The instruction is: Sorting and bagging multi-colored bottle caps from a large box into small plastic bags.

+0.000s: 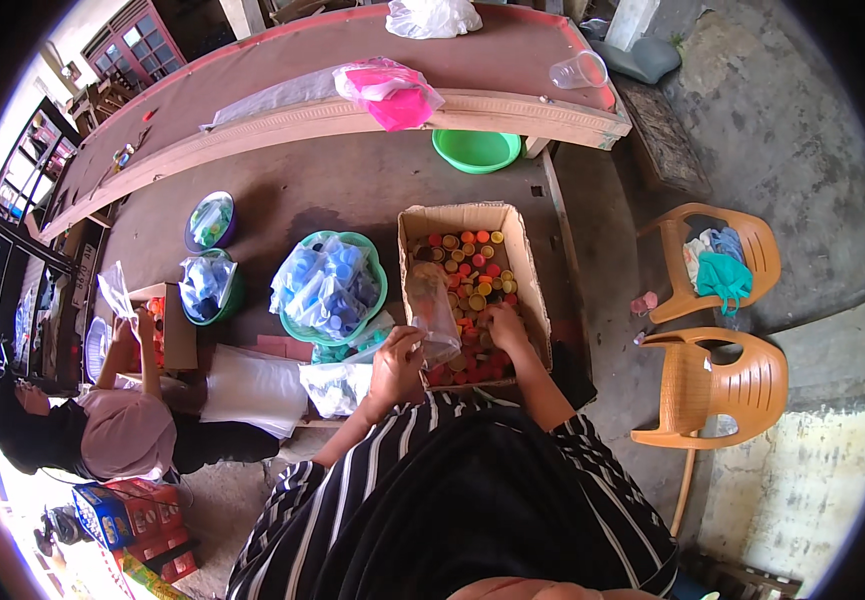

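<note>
In front of me stands an open cardboard box [533, 270] holding many red, yellow and orange bottle caps [478, 302]. My left hand [395, 365] is closed on a clear plastic bag [436, 318], which hangs over the box's left side near its close corner. Inside the box, my right hand [502, 328] reaches down among the caps on the right. Its fingers curl inward, and what they hold, if anything, is hidden. Just left of the box is a green basin [379, 268] heaped with plastic bags of blue caps [324, 280].
A person [132, 425] at the left lifts a clear bag [115, 290] beside another box [181, 330]. White plastic sheets [252, 387] lie between us. Across the table runs a raised wooden ledge [302, 127], with a bright green basin [476, 150] below it. Orange chairs [687, 385] stand right.
</note>
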Motion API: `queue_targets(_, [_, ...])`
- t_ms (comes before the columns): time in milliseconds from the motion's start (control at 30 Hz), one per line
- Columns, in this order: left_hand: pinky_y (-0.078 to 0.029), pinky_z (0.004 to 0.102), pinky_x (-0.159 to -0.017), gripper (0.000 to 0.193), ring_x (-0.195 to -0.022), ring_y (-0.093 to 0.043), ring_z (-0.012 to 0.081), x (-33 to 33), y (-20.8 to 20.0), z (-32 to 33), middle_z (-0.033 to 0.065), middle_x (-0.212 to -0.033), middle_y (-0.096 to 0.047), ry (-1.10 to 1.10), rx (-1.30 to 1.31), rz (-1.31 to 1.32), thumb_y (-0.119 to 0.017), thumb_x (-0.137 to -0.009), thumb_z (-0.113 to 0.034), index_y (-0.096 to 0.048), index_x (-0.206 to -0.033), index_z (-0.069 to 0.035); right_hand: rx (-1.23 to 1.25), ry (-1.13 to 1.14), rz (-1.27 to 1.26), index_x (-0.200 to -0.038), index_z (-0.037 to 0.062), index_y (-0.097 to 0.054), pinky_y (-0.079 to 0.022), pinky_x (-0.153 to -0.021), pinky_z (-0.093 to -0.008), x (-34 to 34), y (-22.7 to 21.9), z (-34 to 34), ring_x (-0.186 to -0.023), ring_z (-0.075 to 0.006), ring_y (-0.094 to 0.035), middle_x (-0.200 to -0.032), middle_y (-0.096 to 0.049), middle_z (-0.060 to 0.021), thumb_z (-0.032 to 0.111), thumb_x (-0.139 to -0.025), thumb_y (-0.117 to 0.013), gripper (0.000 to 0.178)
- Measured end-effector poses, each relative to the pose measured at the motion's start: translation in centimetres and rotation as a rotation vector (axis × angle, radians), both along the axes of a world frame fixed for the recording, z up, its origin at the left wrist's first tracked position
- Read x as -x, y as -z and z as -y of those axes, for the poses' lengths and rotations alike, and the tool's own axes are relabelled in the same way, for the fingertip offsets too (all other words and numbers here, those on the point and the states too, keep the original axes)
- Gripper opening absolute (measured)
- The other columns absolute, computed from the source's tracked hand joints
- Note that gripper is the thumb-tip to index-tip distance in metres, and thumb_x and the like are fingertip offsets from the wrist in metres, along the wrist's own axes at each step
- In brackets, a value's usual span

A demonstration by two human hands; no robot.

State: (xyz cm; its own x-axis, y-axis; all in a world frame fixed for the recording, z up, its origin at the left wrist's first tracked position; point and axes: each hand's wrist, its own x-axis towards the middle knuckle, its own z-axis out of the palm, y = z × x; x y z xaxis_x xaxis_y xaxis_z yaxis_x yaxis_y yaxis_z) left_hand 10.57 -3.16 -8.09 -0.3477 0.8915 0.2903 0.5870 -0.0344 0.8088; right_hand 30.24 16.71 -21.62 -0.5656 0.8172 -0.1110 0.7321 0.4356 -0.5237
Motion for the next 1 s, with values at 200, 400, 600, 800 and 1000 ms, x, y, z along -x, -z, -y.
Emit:
queue_targets(200, [-0.051,0.0288,-0.061,0.031,-0.064,-0.063,0.0173,1.7,-3.5,-1.3,0.0119,-0.105,-0.065,-0.056,-0.057,0.003,-0.066,-0.076,0.002,-0.070,-0.106,-0.002,0.446,0.142,-0.195,-0.101,-0.0017,-0.063,-0.053,-0.080,-0.0368,-0.3,-5.3,0.8,-0.090,-0.0232,-0.066,-0.103,-0.063,-0.0122,0.014,-0.093,-0.063,0.018])
queue_targets(400, [-0.051,0.0260,-0.065,0.026,-0.069,-0.063,0.0131,2.0,-9.4,-5.4,0.0102,-0.099,-0.065,-0.019,-0.099,0.311,-0.064,-0.082,0.000,-0.068,-0.107,0.002,0.686,0.214,-0.547,-0.120,-0.0004,-0.056,-0.053,-0.084,-0.0326,-1.5,-4.1,2.3,-0.098,-0.0204,-0.066,-0.111,-0.066,-0.0117,0.013,-0.091,-0.067,0.033])
queue_targets(600, [-0.048,0.0209,-0.076,0.027,-0.087,-0.060,0.0061,1.3,-15.9,-6.5,0.0046,-0.110,-0.067,0.204,-0.059,0.881,-0.058,-0.095,-0.004,-0.063,-0.121,0.000,0.738,0.091,-0.841,-0.140,-0.0011,-0.043,-0.048,-0.096,-0.0348,0.7,-6.3,4.9,-0.122,-0.0224,-0.054,-0.131,-0.055,-0.0166,0.005,-0.083,-0.073,0.064])
queue_targets(800, [-0.051,0.0205,-0.075,0.030,-0.086,-0.062,0.0077,5.3,-15.1,-7.2,0.0070,-0.109,-0.066,0.088,-0.216,1.078,-0.053,-0.096,-0.002,-0.059,-0.124,0.005,1.125,-0.048,-1.043,-0.141,0.0013,-0.039,-0.049,-0.100,-0.0388,2.0,-10.6,7.0,-0.125,-0.0249,-0.053,-0.135,-0.053,-0.0124,0.008,-0.092,-0.064,0.055])
queue_targets(1000, [-0.052,0.0204,-0.075,0.029,-0.079,-0.061,0.0105,11.2,-10.7,-4.6,0.0063,-0.097,-0.065,0.008,-0.323,1.229,-0.056,-0.096,-0.003,-0.059,-0.123,0.008,1.170,0.116,-1.213,-0.130,0.0042,-0.047,-0.054,-0.094,-0.0384,1.9,-10.2,8.2,-0.108,-0.0199,-0.063,-0.124,-0.059,-0.0093,0.023,-0.101,-0.055,0.036])
